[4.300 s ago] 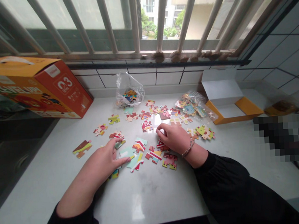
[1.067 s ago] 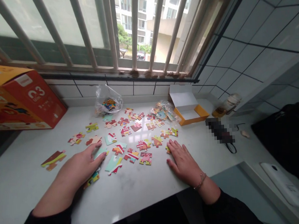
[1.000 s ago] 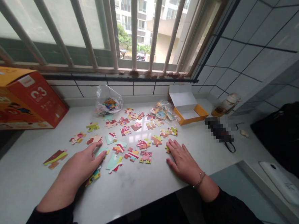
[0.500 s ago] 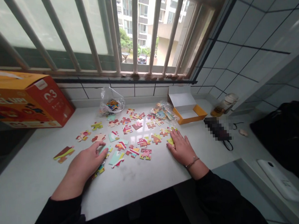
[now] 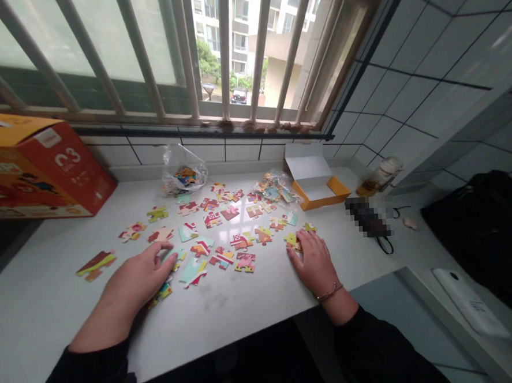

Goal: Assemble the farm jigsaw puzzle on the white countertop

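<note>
On the white countertop (image 5: 230,332), several colourful jigsaw pieces lie spread out between my two hands. My left hand (image 5: 142,282) rests at the left of the spread, thumb and index finger apart, partly covering some jigsaw pieces (image 5: 164,290). Right of its thumb lies a pale-green piece (image 5: 192,270). My right hand (image 5: 314,262) lies with fingers stretched, its fingertips at a yellow-green piece (image 5: 291,241); whatever is under the palm is hidden. Near the middle are a pink piece (image 5: 245,262) and a red barn piece (image 5: 240,241). A longer brown-and-green piece (image 5: 96,265) sits at the far left.
A clear bag of pieces (image 5: 184,175) stands at the back, another plastic bag (image 5: 275,187) beside an opened yellow box (image 5: 323,196). An orange carton (image 5: 33,170) stands left. A bottle (image 5: 379,176), black bag (image 5: 479,224) and white phone-like object (image 5: 470,302) are right.
My right hand has shifted slightly right and down from the yellow-green piece, uncovering more of it and nearby pieces. The left hand stays at its pieces. The view has shifted a little.
</note>
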